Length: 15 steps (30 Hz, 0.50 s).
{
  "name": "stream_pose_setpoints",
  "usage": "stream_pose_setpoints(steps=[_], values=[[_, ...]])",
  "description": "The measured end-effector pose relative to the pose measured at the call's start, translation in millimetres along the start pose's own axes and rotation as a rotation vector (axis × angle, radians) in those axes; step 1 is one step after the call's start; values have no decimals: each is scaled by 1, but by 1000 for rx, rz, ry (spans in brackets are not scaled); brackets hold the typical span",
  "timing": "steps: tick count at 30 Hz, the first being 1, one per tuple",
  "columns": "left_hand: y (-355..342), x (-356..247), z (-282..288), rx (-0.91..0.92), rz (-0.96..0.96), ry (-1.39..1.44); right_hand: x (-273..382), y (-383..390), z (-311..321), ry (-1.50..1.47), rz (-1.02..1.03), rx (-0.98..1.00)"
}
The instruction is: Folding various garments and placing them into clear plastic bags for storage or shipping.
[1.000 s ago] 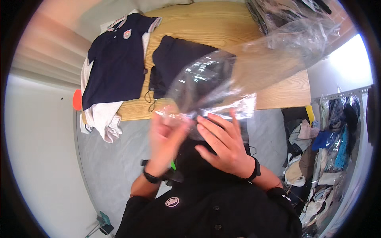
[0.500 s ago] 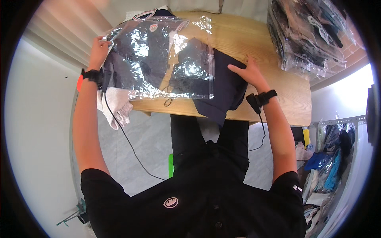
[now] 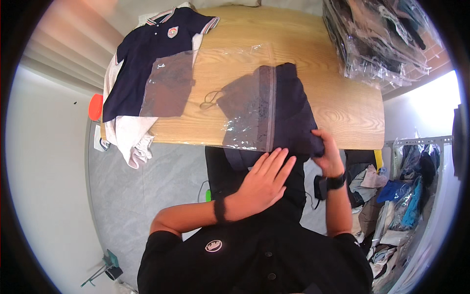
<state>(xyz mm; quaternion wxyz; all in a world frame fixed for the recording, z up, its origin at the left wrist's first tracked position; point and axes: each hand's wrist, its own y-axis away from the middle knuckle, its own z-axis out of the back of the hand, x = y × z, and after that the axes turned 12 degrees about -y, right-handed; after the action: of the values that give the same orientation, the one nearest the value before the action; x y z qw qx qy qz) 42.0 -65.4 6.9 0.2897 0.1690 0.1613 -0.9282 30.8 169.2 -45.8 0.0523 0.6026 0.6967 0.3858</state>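
Reading the clock face from the middle of the head view, the dark garment (image 3: 295, 112) is lying folded near two o'clock on the wooden table (image 3: 338, 115), its near edge hanging over the rim; the clear bag (image 3: 245, 98) is spreading flat just off the middle, covering the garment's nine o'clock part and the near corner of the navy polo shirt (image 3: 139, 63) at ten o'clock.

The left hand (image 3: 264, 181), toward five o'clock, is holding nothing, its fingers stretching out straight with the tips touching the garment's near edge; the right hand (image 3: 328, 152), at three o'clock, is curling around the garment's near corner and gripping it; the stack of bagged clothes (image 3: 377, 44) is sitting farther out at two o'clock.
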Motion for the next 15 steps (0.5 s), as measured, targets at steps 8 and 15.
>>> stream_pose_setpoints(steps=[8, 15], values=[[-29, 12, -31, -196, 62, -292, -41, 38, 16, -478, -12, 299], [-38, -21, 15, -246, -126, 21, -109, 22, 84, 57, 451, 206]])
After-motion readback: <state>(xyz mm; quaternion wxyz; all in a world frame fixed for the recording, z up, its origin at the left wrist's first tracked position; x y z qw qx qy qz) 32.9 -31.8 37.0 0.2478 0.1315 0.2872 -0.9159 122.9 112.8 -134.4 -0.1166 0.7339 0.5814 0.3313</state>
